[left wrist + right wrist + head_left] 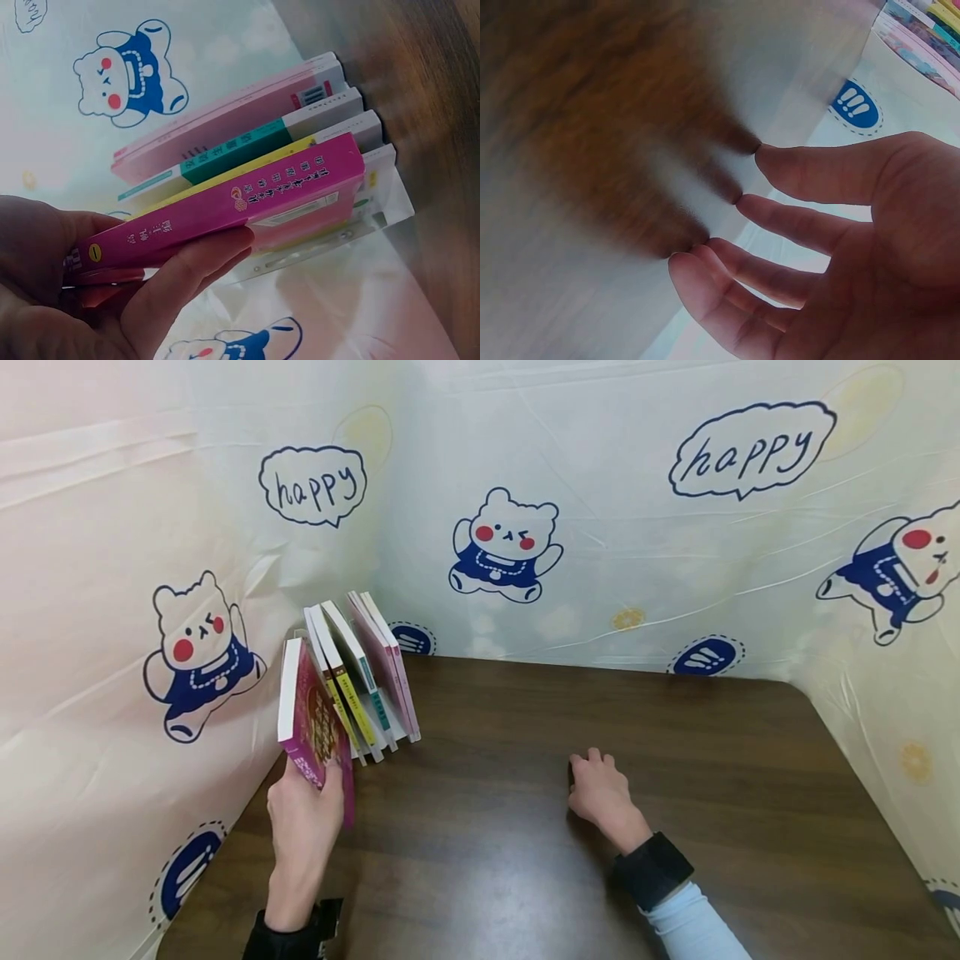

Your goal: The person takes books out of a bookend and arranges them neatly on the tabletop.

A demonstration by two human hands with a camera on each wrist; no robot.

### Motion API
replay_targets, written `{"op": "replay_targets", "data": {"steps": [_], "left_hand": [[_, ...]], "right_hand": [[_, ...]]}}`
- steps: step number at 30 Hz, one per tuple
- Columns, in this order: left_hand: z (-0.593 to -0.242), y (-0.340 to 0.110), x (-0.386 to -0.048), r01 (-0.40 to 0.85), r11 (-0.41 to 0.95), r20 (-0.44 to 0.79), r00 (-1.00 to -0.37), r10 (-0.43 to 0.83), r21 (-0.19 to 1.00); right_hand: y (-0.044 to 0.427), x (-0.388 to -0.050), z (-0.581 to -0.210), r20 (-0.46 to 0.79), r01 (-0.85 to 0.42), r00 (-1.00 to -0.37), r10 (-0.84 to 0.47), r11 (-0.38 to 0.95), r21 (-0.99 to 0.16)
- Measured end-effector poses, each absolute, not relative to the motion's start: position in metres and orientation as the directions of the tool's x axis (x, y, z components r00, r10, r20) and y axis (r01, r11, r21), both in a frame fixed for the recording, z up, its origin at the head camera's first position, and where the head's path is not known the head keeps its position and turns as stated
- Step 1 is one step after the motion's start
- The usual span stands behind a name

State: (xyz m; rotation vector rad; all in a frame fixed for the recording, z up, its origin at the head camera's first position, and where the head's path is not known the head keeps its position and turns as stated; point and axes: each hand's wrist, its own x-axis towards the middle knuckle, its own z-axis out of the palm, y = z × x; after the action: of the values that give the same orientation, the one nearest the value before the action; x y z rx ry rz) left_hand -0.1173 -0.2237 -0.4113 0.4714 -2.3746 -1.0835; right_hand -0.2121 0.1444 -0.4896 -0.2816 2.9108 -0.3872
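Hands well apart. Left hand (303, 810) clamped on a magenta book (309, 718), thumb on one cover, fingers on the other. Just past it, in the way ahead and to its right, books stand in a leaning row: yellow-spined (351, 697), teal-spined (375, 700), pink (405, 689); can't tell whether mine touches them. Printed cloth (217, 793) rises close on my left, along the table's (465, 827) left edge, and again beyond the far edge. Right hand (600, 789): fingers loosely bent, tips on the wood. Open room between my hands and right of the right one.
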Motion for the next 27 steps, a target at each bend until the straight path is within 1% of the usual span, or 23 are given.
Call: {"op": "replay_targets", "data": {"steps": [10, 27], "left_hand": [[-0.404, -0.217, -0.102, -0.090, 0.648, 0.324, -0.810, -0.489, 0.756], [-0.399, -0.212, -0.091, -0.061, 0.680, 0.358, -0.814, -0.457, 0.730]], "right_hand": [[0.144, -0.212, -0.490, -0.164, -0.165, -0.963, -0.212, 0.951, -0.263], [0.144, -0.213, -0.489, -0.153, -0.171, -0.964, -0.217, 0.948, -0.267]]}}
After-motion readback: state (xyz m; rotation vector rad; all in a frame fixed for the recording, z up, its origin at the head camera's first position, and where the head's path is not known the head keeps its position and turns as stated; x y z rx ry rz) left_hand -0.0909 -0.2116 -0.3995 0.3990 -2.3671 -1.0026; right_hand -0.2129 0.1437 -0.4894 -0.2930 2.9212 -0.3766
